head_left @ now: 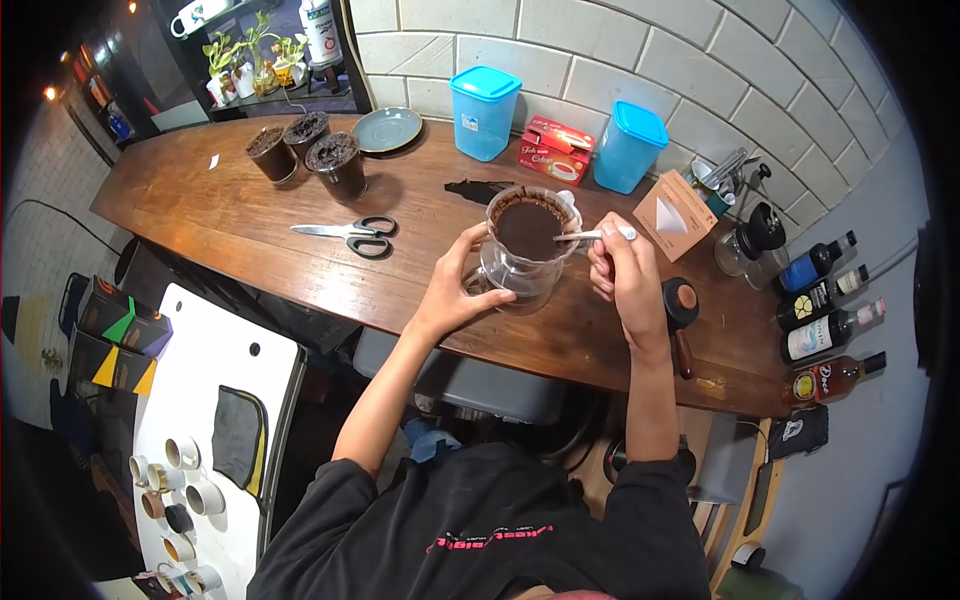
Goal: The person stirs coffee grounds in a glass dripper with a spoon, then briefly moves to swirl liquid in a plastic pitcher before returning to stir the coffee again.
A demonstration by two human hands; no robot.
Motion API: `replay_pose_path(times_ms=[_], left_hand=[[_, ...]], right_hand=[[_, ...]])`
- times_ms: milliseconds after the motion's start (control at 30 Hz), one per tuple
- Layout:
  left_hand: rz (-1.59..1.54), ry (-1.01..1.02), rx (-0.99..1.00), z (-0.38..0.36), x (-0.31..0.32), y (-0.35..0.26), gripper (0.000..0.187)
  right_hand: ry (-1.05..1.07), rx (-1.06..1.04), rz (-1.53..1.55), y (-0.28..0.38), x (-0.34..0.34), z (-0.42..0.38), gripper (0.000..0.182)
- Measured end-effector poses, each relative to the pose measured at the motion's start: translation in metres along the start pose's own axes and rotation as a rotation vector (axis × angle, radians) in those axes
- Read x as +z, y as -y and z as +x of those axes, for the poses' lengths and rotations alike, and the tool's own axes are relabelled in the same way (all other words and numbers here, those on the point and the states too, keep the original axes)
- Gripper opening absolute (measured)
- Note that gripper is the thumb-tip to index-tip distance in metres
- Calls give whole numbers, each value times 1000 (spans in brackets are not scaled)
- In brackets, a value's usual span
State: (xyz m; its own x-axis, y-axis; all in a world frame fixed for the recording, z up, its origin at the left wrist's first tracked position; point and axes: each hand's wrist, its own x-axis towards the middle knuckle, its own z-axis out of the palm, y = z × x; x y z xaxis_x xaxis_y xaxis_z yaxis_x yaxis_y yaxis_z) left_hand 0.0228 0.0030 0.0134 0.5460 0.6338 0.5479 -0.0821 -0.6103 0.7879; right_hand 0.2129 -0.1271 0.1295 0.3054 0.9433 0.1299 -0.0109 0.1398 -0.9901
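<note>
Centrally, handheld dripper (530,232) and stirrer (592,235), “Teh” box (555,152)

the desk (230,225) is reddish brown; the two canisters (484,125) are bright blue. the tea box (556,151) is red with white lettering, the plate (388,131) grey-green, the shirt (470,530) black with pink print.

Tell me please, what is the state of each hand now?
Left hand: closed around the side of the glass vessel.
Right hand: closed on a white stirrer, above the vessel.
</note>
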Motion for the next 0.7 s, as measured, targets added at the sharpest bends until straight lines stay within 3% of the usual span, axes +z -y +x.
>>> replay_pose_path(times_ms=[233, 467, 600, 700], left_hand=[[-6, 17, -22, 0, -1, -1, 90], [-25, 33, -33, 1, -3, -5, 90], [-16, 42, -9, 2, -3, -4, 89], [-78, 32, -75, 2, -2, -6, 90]], right_hand=[[0, 112, 138, 3, -7, 6, 28], [9, 77, 139, 8, -17, 24, 29], [58, 35, -83, 26, -20, 37, 31], [78, -271, -586, 42, -12, 41, 34]])
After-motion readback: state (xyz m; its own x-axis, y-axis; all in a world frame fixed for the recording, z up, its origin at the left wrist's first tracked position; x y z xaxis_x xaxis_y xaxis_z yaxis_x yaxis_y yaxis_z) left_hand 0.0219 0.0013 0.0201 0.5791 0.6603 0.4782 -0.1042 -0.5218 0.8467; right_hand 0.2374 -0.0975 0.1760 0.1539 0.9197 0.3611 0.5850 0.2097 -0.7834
